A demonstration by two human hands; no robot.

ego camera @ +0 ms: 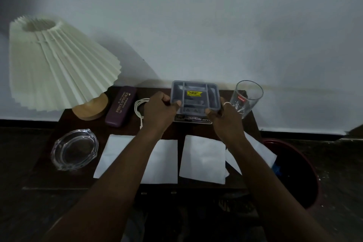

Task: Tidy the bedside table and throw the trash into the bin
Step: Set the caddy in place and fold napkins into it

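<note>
You hold the grey tray (194, 96) at table's (45, 173) back edge: left hand (160, 109) & right hand (223, 115) pinch its sides. Glass (245, 98) just beside; napkins (202, 158) at front edge; bin (294, 173) to right.

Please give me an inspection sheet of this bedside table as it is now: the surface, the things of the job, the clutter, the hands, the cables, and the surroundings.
Surface: dark wooden bedside table, crowded.
Job's things: grey compartment tray with a yellow price sticker, held above a flat box; three white paper napkins lie flat along the front edge; red bin at the right of the table.
Clutter: pleated lamp, purple spectacle case, glass ashtray, drinking glass.
Hands: left hand and right hand grip the tray's two ends with the fingers.
Cables: white cable coiled beside the case.
Surroundings: white bedsheet behind, dark floor.
</note>
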